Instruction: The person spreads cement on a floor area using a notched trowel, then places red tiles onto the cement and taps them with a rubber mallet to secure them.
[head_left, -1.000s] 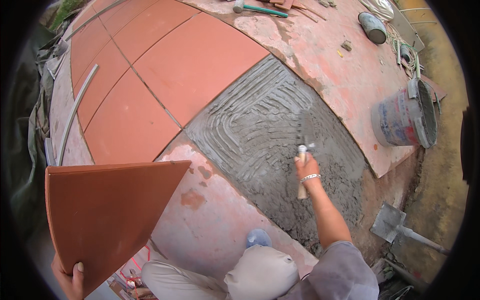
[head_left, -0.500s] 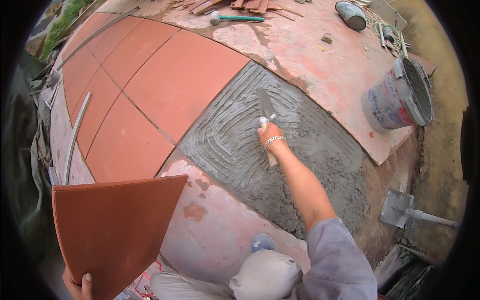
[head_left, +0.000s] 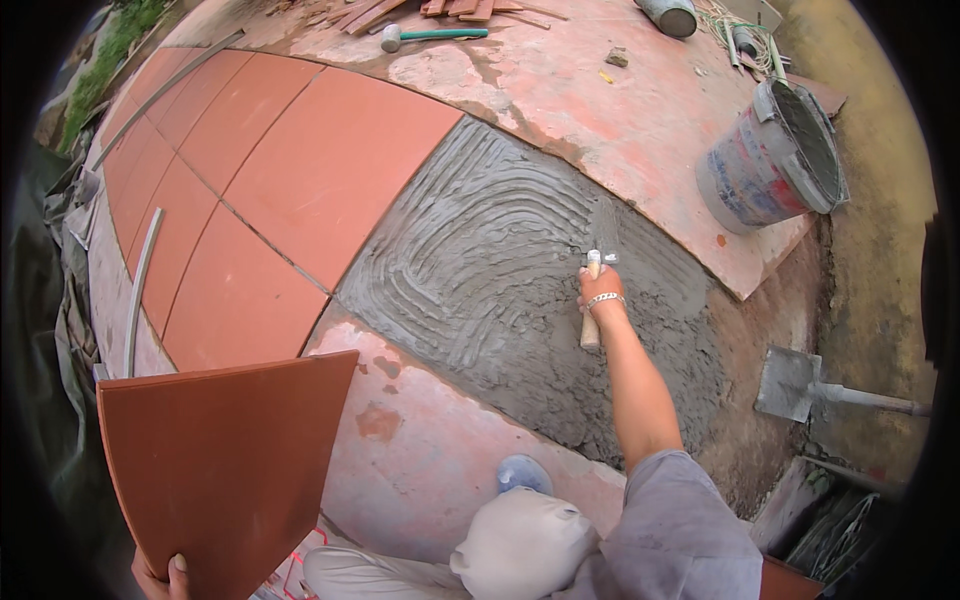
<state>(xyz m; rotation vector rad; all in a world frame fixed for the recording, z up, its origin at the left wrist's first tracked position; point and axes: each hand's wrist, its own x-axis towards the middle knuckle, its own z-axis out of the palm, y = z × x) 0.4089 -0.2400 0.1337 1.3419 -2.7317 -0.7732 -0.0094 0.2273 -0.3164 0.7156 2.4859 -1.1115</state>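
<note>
My right hand point(head_left: 600, 287) is closed round the wooden handle of a trowel point(head_left: 591, 328), its blade partly lost against the grey mortar. The wet mortar bed point(head_left: 480, 260) bears curved ridges on its far left part and is rough and lumpy nearer me. At the lower left, my left hand point(head_left: 160, 578) grips the bottom edge of a large red-brown tile point(head_left: 225, 450), which stands on edge, tilted. Only the thumb and part of the fingers show. Laid terracotta tiles point(head_left: 330, 150) border the mortar on its left.
A bucket point(head_left: 755, 165) of grey mix stands at the right, with a shovel point(head_left: 790, 385) below it. A mallet point(head_left: 430, 35) with a green handle and several tile strips point(head_left: 460, 8) lie at the back. Metal bars point(head_left: 143, 280) lie at the left. My knee point(head_left: 525, 540) is close to the mortar.
My right hand has swept the trowel to the right and slightly nearer me, leaving more curved ridges in the mortar. The left hand still holds the tile. The view has shifted a little.
</note>
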